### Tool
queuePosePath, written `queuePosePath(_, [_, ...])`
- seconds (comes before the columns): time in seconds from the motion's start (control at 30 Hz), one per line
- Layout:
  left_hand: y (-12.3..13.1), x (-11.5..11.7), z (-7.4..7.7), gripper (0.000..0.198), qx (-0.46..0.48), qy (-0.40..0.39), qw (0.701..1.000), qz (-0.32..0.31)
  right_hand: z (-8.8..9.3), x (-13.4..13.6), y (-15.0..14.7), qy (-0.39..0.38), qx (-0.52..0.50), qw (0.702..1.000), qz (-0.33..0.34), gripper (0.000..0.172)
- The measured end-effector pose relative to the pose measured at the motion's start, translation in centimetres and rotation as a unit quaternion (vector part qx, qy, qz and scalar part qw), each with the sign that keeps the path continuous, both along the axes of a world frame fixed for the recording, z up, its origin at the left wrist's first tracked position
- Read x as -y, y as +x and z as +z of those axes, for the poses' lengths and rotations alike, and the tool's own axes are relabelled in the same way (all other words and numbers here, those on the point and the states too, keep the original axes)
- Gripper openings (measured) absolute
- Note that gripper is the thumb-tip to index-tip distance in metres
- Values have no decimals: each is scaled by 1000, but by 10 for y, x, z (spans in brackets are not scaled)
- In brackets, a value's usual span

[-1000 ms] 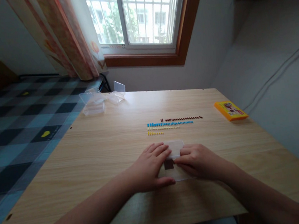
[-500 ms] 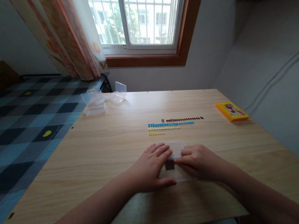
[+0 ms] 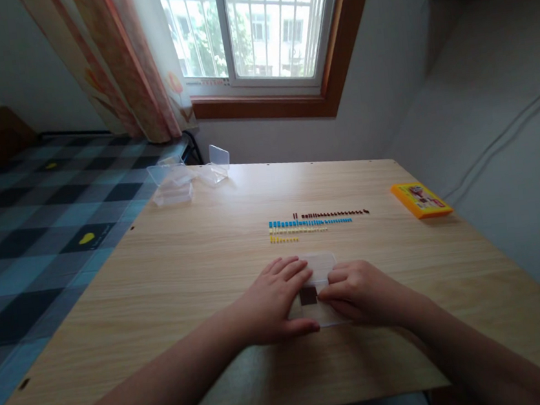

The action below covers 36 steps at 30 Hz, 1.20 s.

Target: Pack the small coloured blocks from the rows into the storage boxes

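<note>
One clear case [image 3: 323,263] lies opened out on the tabletop [image 3: 199,262], partly covered by the hands. A dark brown square [image 3: 308,295] shows within its outline, near the middle; I cannot tell whether it rests inside or on top.

The left hand [image 3: 277,299] is spread wide, palm down over the left side of the case, its fingers reaching across the far part and its thumb lying along the near part. The right hand [image 3: 364,289] is curled narrow at the right side of the case, thumb and fingertips drawn together at the edge of the square; whether they pinch something or only press is too small to tell.

Far beyond the case and to its left stand several clear boxes [image 3: 174,194], some with lids raised; what they hold cannot be made out. Beyond the case and well to its right lies an orange box [image 3: 420,200] with a printed face, its contents hidden.

Just beyond the case run four rows of tiny pieces, the nearest yellow [image 3: 284,240], then cream [image 3: 297,230], blue [image 3: 296,223] and, farthest, dark red [image 3: 334,214].
</note>
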<state>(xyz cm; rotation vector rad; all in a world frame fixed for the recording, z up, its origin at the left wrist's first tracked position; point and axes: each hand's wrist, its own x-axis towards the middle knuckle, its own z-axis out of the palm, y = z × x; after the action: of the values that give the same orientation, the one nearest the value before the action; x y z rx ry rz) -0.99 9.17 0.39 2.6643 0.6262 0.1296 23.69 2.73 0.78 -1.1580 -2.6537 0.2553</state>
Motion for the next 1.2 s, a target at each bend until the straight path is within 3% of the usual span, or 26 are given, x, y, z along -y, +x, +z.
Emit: queuePosePath(1.2, [0,0,-1,87,6,5,1000,-1,1,1,-3,5,18,1000,-17,22])
